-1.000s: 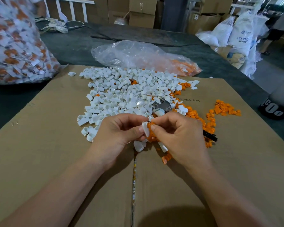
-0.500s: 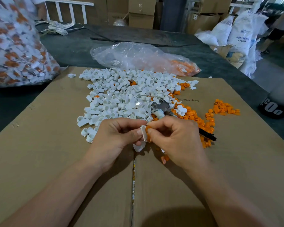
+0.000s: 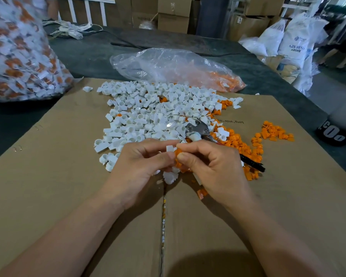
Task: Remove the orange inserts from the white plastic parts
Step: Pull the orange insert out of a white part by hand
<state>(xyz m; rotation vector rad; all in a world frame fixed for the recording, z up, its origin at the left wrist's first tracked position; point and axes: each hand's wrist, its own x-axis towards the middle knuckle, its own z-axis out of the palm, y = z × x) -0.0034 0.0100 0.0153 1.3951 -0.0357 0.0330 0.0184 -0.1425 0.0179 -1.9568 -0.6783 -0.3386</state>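
Pinching part (image 3: pixel 169 148), insert (image 3: pixel 178 152); sack (image 3: pixel 297 42) maybe "ABS"

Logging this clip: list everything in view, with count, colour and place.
flattened brown cardboard sheet: one, brown, under the work.
white plastic parts: heap, too many to count, white, middle of the cardboard.
loose orange plastic inserts: many, orange, right of the heap.
metal pliers with black handle: one, silver and black, heap's right edge.
clear plastic bag of orange inserts: one, clear, behind the heap.
large clear bag of white-and-orange parts: one, clear, far left.
white sacks: several, white, back right.
left hand: one, pinches a white part.
right hand: one, pinches an orange insert at that part.
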